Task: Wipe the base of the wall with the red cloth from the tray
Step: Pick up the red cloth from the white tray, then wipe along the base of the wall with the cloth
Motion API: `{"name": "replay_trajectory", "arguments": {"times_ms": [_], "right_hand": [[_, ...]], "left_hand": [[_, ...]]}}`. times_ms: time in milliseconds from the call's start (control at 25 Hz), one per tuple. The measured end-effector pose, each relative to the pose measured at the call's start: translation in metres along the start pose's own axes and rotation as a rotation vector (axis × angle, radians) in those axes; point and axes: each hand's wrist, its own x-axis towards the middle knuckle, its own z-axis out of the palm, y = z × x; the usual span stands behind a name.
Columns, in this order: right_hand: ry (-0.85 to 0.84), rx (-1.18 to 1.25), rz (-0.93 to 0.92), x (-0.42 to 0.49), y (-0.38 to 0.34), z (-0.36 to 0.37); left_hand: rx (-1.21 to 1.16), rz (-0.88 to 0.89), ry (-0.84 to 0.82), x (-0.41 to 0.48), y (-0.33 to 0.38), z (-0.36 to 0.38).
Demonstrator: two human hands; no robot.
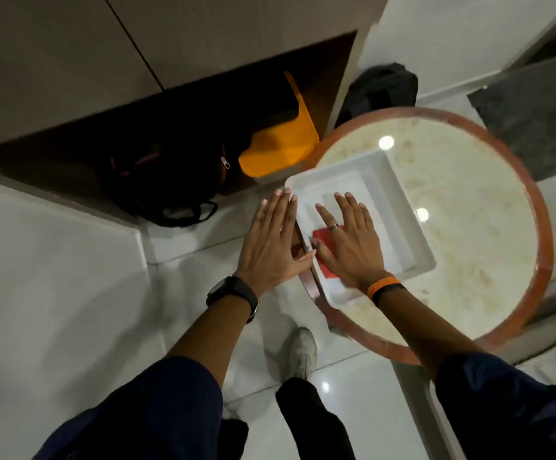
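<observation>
Red cloth [323,260] is lying in the white tray [389,180] on the round table [469,227], the right hand [346,242] hovering flat and unclenched above it, the left hand [271,245] equally spread beside the tray, so pickup is seemingly starting and fingers need closing next.

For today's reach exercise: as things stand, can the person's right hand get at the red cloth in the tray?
Probably yes. The right hand lies flat, fingers spread, over the red cloth in the white tray, nothing between them. The left hand is beside the tray.

Navy sleeves [157,403], black watch [233,293], orange wristband [382,284], finger ring [334,226].
</observation>
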Motion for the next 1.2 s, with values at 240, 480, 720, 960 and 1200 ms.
{"name": "replay_trajectory", "arguments": {"times_ms": [240,480,720,960,1200], "right_hand": [[-0.184,0.019,0.093,-0.028,0.014,0.043],[-0.079,0.012,0.117,-0.016,0.011,0.044],[0.106,0.147,0.171,-0.006,0.007,0.022],[0.443,0.492,0.093,-0.017,-0.096,-0.001],[0.052,0.969,0.221,-0.026,-0.238,0.187]], "left_hand": [[0.034,-0.019,-0.151,-0.003,0.01,0.043],[0.038,-0.019,-0.162,-0.001,0.008,0.045],[0.043,-0.013,-0.088,-0.022,-0.023,0.035],[0.084,-0.169,-0.104,-0.094,-0.11,0.036],[0.265,-0.233,-0.587,-0.22,-0.23,0.112]]}}
